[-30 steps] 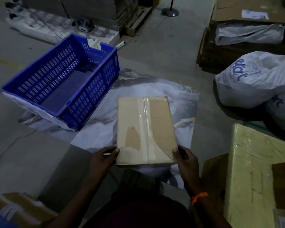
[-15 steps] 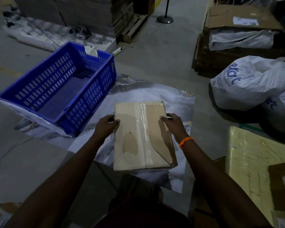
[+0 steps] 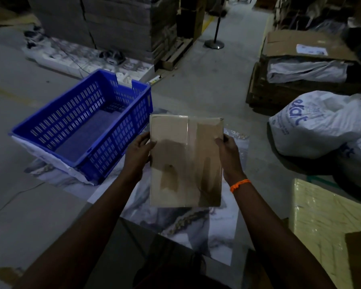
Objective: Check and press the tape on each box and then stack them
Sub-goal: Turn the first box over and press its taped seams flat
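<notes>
Flat taped cardboard box (image 3: 186, 161) mid-frame, left hand (image 3: 137, 152) and right hand (image 3: 227, 151) clamping its long sides.

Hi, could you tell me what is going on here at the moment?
A person is holding a flat cardboard box with both bare hands, the left hand on its left edge and the right hand on its right edge, over a marble-patterned sheet on the floor. A strip of clear tape runs down the middle of the box's top. A blue plastic crate sits just to the left with nothing visible inside, so no stack is in view yet.
</notes>
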A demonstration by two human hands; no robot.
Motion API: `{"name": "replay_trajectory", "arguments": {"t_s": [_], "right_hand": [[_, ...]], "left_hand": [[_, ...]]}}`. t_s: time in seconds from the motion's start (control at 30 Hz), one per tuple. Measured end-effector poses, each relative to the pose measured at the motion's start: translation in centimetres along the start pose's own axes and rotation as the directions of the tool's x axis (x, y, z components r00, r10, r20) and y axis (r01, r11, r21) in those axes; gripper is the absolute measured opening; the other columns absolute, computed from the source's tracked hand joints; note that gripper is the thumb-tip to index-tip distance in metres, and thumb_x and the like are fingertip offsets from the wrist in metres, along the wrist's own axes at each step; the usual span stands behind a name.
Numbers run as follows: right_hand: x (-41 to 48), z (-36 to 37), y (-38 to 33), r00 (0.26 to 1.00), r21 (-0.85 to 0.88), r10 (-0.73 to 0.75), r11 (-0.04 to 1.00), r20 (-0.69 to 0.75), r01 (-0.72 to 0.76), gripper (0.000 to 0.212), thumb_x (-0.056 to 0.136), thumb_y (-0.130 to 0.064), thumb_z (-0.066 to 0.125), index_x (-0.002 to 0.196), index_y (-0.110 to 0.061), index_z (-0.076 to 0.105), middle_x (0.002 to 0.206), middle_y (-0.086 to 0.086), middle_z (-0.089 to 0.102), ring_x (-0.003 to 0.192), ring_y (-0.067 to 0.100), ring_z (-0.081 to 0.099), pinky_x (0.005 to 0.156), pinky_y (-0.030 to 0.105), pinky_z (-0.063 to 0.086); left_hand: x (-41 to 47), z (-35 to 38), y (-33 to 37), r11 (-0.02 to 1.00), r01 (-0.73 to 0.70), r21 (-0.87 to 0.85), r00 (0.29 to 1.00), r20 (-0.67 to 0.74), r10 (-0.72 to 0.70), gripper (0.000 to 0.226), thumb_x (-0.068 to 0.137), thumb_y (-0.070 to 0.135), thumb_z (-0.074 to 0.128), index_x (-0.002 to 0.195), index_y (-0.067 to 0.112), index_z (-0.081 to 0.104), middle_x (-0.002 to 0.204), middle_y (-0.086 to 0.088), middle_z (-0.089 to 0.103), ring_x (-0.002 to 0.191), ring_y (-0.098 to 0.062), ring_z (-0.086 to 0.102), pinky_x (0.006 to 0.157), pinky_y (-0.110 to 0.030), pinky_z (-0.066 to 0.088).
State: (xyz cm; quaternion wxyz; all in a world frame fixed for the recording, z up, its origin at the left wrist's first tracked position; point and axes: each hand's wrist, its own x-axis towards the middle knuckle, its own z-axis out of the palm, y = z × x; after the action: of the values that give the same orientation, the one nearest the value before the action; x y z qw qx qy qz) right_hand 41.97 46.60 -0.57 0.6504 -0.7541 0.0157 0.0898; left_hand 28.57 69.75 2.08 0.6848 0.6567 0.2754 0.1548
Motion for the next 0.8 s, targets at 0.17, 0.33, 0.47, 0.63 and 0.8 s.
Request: {"name": "replay_trajectory", "arguments": {"t_s": [0.17,0.33,0.47,0.63,0.8], "right_hand": [[-2.4,-0.5,-2.0,0.996,0.141,-0.070,0.987,-0.061,0.078,0.050,0.090,-0.071,0.057,0.117,-0.030,0.064,0.116,-0.003,0.072,0.110,0.018,0.067,0.093,0.041,0.054],[-7.6,-1.2,-1.2,0.993,0.190,-0.073,0.978,-0.096,0.091,0.065,0.075,-0.091,0.053,0.116,-0.041,0.058,0.123,-0.009,0.066,0.116,0.010,0.062,0.092,0.029,0.048],[-10.3,-2.4,0.3,0.988,0.162,-0.073,0.982,-0.133,0.094,0.070,0.074,-0.092,0.054,0.118,-0.038,0.060,0.125,-0.005,0.068,0.118,0.015,0.063,0.096,0.037,0.052],[-13.0,-4.2,1.8,0.984,0.122,-0.092,0.986,-0.150,0.111,0.058,0.075,-0.089,0.056,0.110,-0.043,0.063,0.119,-0.009,0.069,0.117,0.011,0.064,0.095,0.034,0.051],[-14.0,-5.6,3.0,0.987,0.113,-0.098,0.987,-0.124,0.113,0.047,0.088,-0.079,0.053,0.106,-0.037,0.065,0.108,-0.010,0.072,0.110,0.013,0.068,0.093,0.034,0.057]], "left_hand": [[-1.2,-0.3,1.2,0.996,-0.047,-0.075,0.997,-0.057,0.042,0.041,0.096,0.043,0.063,0.125,0.014,0.063,0.122,-0.002,0.069,0.113,-0.013,0.066,0.089,-0.038,0.058],[-4.9,-0.8,0.5,0.988,-0.108,0.106,0.977,-0.172,0.126,0.067,0.079,0.078,0.060,0.107,0.018,0.069,0.105,0.002,0.073,0.099,-0.010,0.070,0.080,-0.031,0.056],[-7.6,-1.5,0.1,0.958,-0.096,0.270,0.970,-0.189,0.150,0.045,0.086,0.067,0.058,0.096,0.025,0.070,0.095,0.006,0.074,0.088,-0.005,0.071,0.079,-0.034,0.059],[-10.7,-2.4,-0.6,0.890,-0.082,0.448,0.975,-0.149,0.165,0.026,0.086,0.066,0.059,0.083,0.040,0.060,0.086,0.013,0.071,0.085,-0.006,0.071,0.079,-0.038,0.060],[-12.0,-2.1,-0.1,0.909,-0.099,0.405,0.984,-0.096,0.150,0.046,0.086,0.058,0.055,0.120,0.026,0.060,0.114,0.010,0.065,0.089,0.017,0.060,0.072,-0.006,0.046]]}}
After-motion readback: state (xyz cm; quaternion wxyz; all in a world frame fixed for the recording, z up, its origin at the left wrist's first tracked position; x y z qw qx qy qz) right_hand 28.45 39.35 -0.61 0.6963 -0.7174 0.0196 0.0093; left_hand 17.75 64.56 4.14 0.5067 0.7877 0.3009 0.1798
